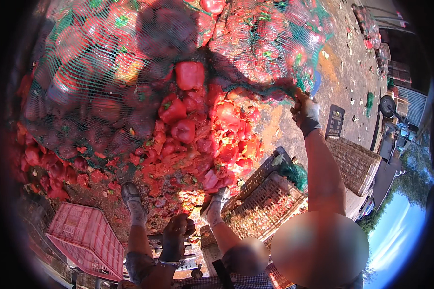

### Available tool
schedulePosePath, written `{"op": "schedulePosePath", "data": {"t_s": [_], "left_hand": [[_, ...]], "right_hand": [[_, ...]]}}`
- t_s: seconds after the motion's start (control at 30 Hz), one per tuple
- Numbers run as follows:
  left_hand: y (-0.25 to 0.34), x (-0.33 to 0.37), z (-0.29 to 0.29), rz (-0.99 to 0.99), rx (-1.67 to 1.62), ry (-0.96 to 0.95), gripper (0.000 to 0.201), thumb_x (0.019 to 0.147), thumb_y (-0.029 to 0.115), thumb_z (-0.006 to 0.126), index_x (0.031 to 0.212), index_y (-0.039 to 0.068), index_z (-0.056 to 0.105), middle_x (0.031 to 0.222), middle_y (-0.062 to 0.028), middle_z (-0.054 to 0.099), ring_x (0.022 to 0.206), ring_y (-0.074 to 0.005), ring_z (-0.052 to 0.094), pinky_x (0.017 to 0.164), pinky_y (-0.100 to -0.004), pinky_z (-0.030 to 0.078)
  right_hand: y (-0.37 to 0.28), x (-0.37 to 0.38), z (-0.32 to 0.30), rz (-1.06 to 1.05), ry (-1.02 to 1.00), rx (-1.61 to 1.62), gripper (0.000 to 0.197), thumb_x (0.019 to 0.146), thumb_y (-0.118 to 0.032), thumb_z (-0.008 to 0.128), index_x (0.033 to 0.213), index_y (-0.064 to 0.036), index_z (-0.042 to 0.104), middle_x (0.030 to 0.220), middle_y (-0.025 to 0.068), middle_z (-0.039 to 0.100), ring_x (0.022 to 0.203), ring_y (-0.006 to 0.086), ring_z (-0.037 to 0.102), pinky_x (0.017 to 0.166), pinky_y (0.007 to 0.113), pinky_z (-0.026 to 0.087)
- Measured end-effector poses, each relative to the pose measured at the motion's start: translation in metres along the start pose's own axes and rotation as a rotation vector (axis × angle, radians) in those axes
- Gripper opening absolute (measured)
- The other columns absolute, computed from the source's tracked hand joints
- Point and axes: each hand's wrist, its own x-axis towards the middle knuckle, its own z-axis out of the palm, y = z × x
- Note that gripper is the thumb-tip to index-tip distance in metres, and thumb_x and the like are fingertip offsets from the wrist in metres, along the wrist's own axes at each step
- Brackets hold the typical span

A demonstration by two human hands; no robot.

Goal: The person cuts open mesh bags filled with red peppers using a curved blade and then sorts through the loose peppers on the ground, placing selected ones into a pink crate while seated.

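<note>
My right hand [305, 108], in a pale glove with a dark cuff, reaches far out at the right. Its fingers are closed on a gathered edge of a green mesh bag [270, 43] full of red peppers. Low in the middle, in front of my lap, my left hand [177, 230] looks dark in shadow. Its fingers are curled in; whatever they may hold is hidden. A second, larger mesh bag of peppers [96, 86] fills the upper left. Between the bags and my feet lie loose whole red peppers [190, 75] and crushed ones [231, 139].
A pink plastic crate [84, 236] stands at lower left. Right of my feet is a tan crate [263, 204] with green netting [294, 174] beside it. Another brown crate [354, 164] sits beyond my right forearm. More filled sacks [366, 24] stand far off at upper right.
</note>
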Motion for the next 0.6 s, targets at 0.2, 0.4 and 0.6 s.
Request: {"op": "schedulePosePath", "data": {"t_s": [0.2,0.4,0.6], "left_hand": [[0.01,-0.011,0.007,-0.01,0.004,0.026,0.026,0.094,0.012,0.059,0.117,0.001,0.057,0.092,-0.0098,0.063,0.081,-0.0218,0.063,0.074,-0.0359,0.054],[0.021,-0.026,-0.004,-0.034,0.042,-0.05,0.028,0.095,0.021,0.062,0.116,0.004,0.058,0.095,-0.0072,0.063,0.083,-0.0199,0.064,0.076,-0.0365,0.055],[0.032,-0.048,-0.016,0.045,0.066,-0.085,0.027,0.096,0.018,0.061,0.118,0.002,0.058,0.091,-0.0073,0.063,0.08,-0.0187,0.062,0.072,-0.0332,0.054]], "right_hand": [[0.003,-0.035,0.007,0.042,-0.11,0.203,0.015,0.089,-0.021,0.068,0.093,-0.016,0.055,0.065,-0.001,0.052,0.045,0.0112,0.044,0.039,0.029,0.04],[-0.026,-0.075,0.015,-0.082,-0.148,-0.07,0.019,0.088,-0.027,0.071,0.086,-0.0167,0.054,0.061,-0.0032,0.051,0.043,0.0099,0.045,0.039,0.028,0.04],[-0.046,-0.173,0.023,0.037,-0.053,0.049,0.008,0.09,-0.017,0.061,0.083,-0.0154,0.059,0.06,-0.0051,0.042,0.048,0.0086,0.042,0.043,0.026,0.037]]}}
